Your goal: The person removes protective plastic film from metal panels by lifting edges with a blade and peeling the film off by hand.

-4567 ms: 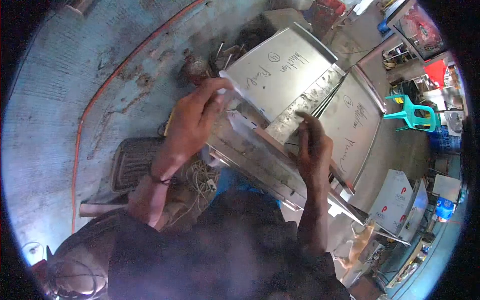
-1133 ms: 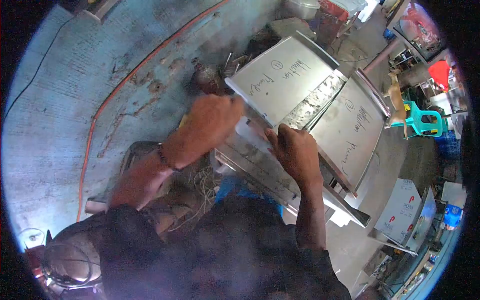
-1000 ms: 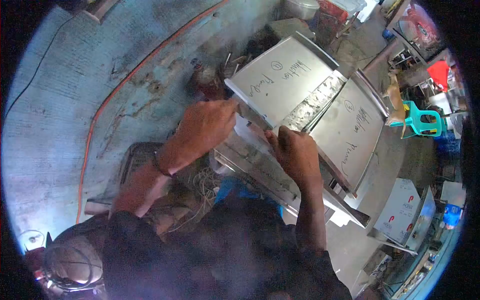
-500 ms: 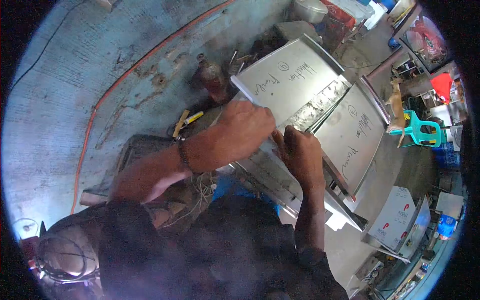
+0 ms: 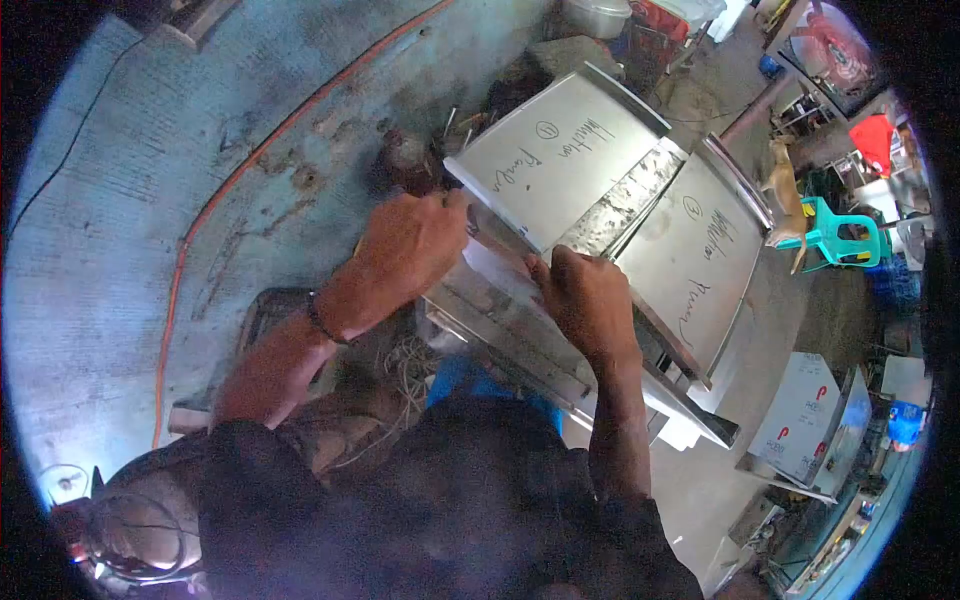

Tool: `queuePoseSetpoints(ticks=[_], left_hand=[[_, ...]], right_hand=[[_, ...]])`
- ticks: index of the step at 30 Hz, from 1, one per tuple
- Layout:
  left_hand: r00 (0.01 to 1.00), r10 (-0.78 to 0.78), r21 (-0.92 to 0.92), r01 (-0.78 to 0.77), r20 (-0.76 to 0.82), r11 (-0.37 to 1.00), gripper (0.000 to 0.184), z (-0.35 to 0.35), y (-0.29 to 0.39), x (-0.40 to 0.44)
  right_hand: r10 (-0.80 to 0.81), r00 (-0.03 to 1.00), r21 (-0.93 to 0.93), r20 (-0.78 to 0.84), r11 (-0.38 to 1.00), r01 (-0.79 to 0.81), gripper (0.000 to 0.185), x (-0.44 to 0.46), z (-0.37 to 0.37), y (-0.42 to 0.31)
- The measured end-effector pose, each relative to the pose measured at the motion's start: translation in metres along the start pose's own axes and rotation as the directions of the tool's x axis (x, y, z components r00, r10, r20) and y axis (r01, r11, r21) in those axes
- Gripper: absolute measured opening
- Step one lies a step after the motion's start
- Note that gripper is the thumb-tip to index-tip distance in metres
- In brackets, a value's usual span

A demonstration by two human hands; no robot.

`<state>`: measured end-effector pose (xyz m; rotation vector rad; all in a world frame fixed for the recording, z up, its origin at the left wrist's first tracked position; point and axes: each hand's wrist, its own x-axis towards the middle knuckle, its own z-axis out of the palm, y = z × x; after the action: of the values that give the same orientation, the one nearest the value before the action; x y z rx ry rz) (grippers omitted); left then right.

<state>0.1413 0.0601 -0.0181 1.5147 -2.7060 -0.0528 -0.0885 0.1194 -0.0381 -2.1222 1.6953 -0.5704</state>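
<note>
My left hand (image 5: 408,243) is closed near the left corner of a metal panel marked with handwriting (image 5: 560,150). My right hand (image 5: 588,302) is also closed, at the panel's near edge. From one hand to the other runs a thin, pale, see-through strip (image 5: 492,264), perhaps plastic film; its ends are hidden in my fingers. To the right lies a second metal panel with writing (image 5: 705,250). A mottled shiny band (image 5: 625,208) shows between the two panels. Both rest on a metal workbench frame (image 5: 515,345).
A red-orange hose (image 5: 215,200) runs along the blue wall (image 5: 120,220) on my left. On the right stand a green plastic chair (image 5: 838,235), a brown animal (image 5: 785,190) and a white printed sheet (image 5: 797,415). A coil of wire (image 5: 400,380) lies near my lap.
My left hand has moved left, away from my right hand, and the pale strip now spans the gap between them. My right hand has shifted only slightly. The view has turned a little.
</note>
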Motion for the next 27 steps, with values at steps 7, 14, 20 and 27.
queuePoseSetpoints(ticks=[7,14,20,27], left_hand=[[0.978,-0.179,-0.055,0.173,-0.110,0.983,0.016,0.002,-0.024,-0.006],[0.928,-0.296,-0.061,0.290,-0.227,0.955,0.016,0.023,-0.076,-0.003],[0.953,-0.208,-0.575,0.046,-0.219,0.817,0.016,-0.004,-0.032,-0.020],[0.878,-0.096,-0.772,-0.354,-0.469,0.528,0.019,0.027,0.062,-0.014]], right_hand=[[0.044,0.999,0.001,0.032,0.999,-0.044,0.034,0.002,-0.004,-0.005],[0.100,0.994,-0.013,0.042,0.995,-0.099,0.038,0.006,-0.006,-0.007],[0.148,0.989,0.297,-0.017,0.945,-0.137,0.046,0.015,-0.008,-0.007],[-0.012,0.984,0.696,-0.177,0.706,0.134,0.064,0.003,0.012,0.012]])
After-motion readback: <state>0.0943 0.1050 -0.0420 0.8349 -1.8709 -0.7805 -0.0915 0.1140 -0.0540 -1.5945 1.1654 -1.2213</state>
